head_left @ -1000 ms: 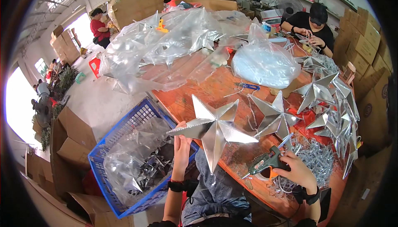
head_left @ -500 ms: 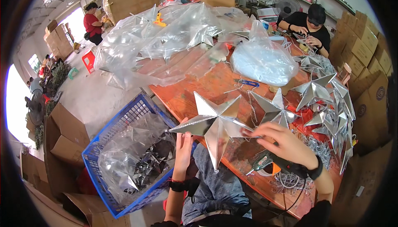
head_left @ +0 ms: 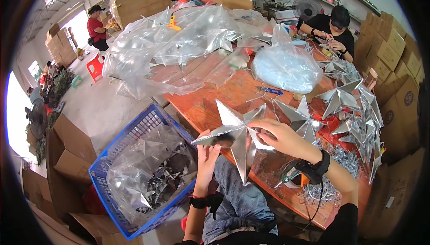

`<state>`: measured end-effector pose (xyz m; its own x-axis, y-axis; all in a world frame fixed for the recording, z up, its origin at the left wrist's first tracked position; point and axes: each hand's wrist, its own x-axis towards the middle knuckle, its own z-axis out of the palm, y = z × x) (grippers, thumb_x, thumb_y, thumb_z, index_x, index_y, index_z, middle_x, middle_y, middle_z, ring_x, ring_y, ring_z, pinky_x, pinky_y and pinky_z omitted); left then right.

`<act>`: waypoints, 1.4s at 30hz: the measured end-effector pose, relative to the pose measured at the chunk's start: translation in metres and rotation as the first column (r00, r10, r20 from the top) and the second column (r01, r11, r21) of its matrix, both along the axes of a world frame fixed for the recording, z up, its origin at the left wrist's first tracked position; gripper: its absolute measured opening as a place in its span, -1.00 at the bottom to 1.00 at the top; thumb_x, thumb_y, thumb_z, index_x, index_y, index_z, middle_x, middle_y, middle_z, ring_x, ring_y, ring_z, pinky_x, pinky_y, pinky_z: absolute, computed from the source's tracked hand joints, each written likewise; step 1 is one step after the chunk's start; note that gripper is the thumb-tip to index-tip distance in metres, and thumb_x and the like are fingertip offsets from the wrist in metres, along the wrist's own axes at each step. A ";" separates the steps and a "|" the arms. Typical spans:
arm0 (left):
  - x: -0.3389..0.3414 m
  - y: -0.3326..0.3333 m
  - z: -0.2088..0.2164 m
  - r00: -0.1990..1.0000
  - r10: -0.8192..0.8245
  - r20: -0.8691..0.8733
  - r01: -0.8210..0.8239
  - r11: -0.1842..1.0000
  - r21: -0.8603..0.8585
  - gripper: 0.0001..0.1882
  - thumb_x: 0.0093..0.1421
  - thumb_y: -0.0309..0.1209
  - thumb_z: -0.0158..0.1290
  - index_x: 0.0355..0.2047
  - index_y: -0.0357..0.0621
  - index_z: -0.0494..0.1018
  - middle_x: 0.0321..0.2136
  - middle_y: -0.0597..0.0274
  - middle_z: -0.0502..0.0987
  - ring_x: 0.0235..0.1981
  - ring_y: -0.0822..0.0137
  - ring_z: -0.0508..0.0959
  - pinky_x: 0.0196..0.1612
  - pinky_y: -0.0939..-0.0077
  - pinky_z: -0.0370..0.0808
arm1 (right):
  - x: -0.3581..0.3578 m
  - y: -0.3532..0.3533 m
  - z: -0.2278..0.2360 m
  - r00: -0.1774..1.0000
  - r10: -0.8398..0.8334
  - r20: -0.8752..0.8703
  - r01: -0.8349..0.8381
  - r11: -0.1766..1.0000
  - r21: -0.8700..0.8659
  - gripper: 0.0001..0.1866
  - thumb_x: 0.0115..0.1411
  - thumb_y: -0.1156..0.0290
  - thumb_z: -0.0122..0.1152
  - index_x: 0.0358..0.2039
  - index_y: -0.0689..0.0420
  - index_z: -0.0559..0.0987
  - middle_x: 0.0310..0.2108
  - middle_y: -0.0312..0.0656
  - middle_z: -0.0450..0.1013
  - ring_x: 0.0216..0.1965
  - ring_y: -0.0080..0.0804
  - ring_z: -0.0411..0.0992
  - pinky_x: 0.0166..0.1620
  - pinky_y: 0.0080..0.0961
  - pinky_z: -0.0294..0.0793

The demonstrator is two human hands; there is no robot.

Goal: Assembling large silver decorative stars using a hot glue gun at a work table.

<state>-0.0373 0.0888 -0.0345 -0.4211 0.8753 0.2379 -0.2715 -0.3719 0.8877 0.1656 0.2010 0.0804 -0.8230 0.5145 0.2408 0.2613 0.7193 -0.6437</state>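
A silver five-pointed star (head_left: 239,149) with glittery trim along its ridges is held over the table's near edge. My left hand (head_left: 208,157) grips its left point, thumb in front. My right hand (head_left: 286,138) lies over its right side, fingers bent and fingertips at the ridge close to the centre; the hand covers much of the right point. Behind it, another silver star (head_left: 299,119) lies on the table. Below my right wrist, a green and black glue gun (head_left: 290,174) with a cord lies by silver tinsel (head_left: 319,195).
A blue crate (head_left: 154,110) with plastic bags and silver pieces stands left of the wooden table (head_left: 197,106). Several silver stars (head_left: 354,124) are heaped at right. Blue-handled pliers (head_left: 270,90) and a bag (head_left: 286,68) lie farther back. A co-worker (head_left: 336,32) sits at far right.
My right hand has moved from the star's right tip inward toward its centre. The star and my left hand have shifted slightly right in view.
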 end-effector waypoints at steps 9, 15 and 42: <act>0.001 -0.001 0.003 1.000 -0.013 -0.020 0.013 1.000 0.008 -0.48 0.29 -0.42 -0.04 0.21 -0.15 0.07 0.06 0.25 0.23 0.09 0.38 0.25 0.15 0.46 0.21 | 0.000 0.001 -0.002 1.000 -0.002 -0.001 0.002 1.000 0.023 -0.61 0.15 0.55 0.02 0.03 0.11 0.44 -0.16 -0.04 0.43 -0.19 -0.11 0.44 -0.13 -0.33 0.41; 0.000 0.000 0.002 1.000 -0.002 -0.029 0.002 1.000 0.009 -0.49 0.29 -0.43 -0.04 0.21 -0.16 0.07 0.06 0.25 0.23 0.09 0.38 0.25 0.14 0.46 0.22 | -0.001 0.002 -0.002 1.000 0.002 -0.002 -0.002 0.999 0.037 -0.62 0.15 0.55 0.02 0.02 0.11 0.44 -0.15 -0.03 0.43 -0.17 -0.09 0.44 -0.13 -0.32 0.41; -0.002 0.009 -0.006 0.998 0.049 0.030 -0.050 0.998 0.048 -0.49 0.21 -0.49 0.05 0.14 -0.11 0.15 -0.04 0.30 0.32 0.00 0.45 0.32 0.08 0.51 0.28 | 0.006 -0.002 0.007 0.997 -0.071 -0.027 0.072 0.995 0.066 -0.69 0.17 0.55 0.03 -0.05 0.17 0.45 -0.21 -0.13 0.41 -0.19 -0.28 0.44 -0.13 -0.44 0.42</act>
<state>-0.0396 0.0973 -0.0407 -0.4709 0.8410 0.2665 -0.2769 -0.4278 0.8604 0.1718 0.1992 0.0877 -0.7779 0.5538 0.2969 0.2981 0.7412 -0.6015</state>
